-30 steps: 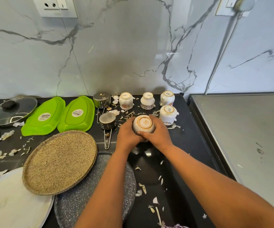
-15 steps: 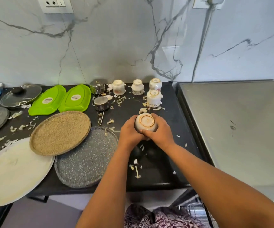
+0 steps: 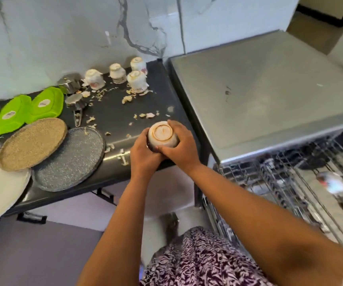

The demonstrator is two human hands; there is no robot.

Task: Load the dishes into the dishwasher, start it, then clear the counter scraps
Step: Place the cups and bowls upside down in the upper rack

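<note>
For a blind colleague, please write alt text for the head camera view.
Two hands, left hand and right hand, hold an upside-down bowl over the front edge of a dark counter strewn with scraps. The open dishwasher rack is at right; plates, green trays and overturned cups remain on the counter.

— The bowl (image 3: 162, 135)?
— Glazed ceramic, smooth, with a bare matt foot ring.
— The surface (image 3: 113, 118)?
— Dark, glossy, polished stone.
— Those plates?
— The tan plate (image 3: 31, 143) looks rough and grainy; the grey plate (image 3: 69, 159) is speckled and matt.
— And the dishwasher top (image 3: 259, 83)?
— Brushed metal; the rack (image 3: 280, 182) is shiny wire.
</note>
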